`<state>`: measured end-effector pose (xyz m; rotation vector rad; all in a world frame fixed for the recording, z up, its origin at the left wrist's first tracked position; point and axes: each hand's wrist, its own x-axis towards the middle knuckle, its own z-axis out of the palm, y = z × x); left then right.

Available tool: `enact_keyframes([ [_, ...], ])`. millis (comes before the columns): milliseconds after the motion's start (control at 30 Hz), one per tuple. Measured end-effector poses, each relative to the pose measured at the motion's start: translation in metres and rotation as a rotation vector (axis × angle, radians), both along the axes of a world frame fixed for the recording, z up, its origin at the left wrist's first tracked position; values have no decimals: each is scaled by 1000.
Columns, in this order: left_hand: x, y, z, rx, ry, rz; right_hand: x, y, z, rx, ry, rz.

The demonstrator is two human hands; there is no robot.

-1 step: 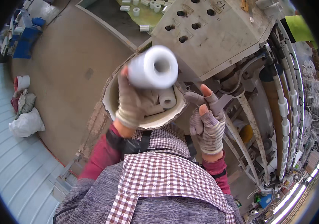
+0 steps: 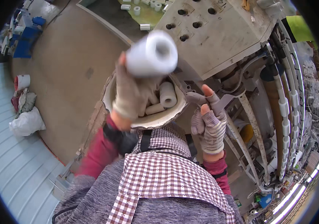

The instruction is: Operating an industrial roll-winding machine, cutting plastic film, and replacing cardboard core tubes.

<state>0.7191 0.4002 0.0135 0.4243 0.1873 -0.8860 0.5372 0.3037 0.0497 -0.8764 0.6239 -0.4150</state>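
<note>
A roll of white film wound on a hollow core (image 2: 148, 58) is in my left hand (image 2: 127, 91); hand and roll are blurred by motion. They are over a cream tub with a worn rim (image 2: 155, 123), where several short pale hollow cores (image 2: 167, 93) lie; my hand hides part of its inside. My right hand (image 2: 209, 127), in a striped fingerless glove, is beside the tub's right edge. Its thumb and forefinger point up, and its fingers are closed about a flat grey blade-like piece (image 2: 224, 103) that sticks out to the right.
Ahead right stands a grey machine panel with black knobs (image 2: 196, 25). Several white rolls (image 2: 137, 10) lie on a greenish surface beyond the tub. Metal bars and pipes (image 2: 254, 130) rise on the right. A white bag (image 2: 28, 122) lies at the left, and a bright green sleeve (image 2: 300, 29) shows far right.
My left hand has lifted the roll a little farther up and away, tilting it. More of the cores in the tub show now. My right hand has hardly moved.
</note>
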Motion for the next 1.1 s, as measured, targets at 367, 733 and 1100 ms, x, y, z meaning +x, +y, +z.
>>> enact_keyframes([
  [367,18,57,-33,1633,-1555,-1490,-28,-5,-23,28,156,-130],
  [733,-8,116,-39,824,-484,-544,-5,10,-65,67,235,117],
  [1100,-41,121,1,667,-482,-499,75,32,-149,-157,479,518],
])
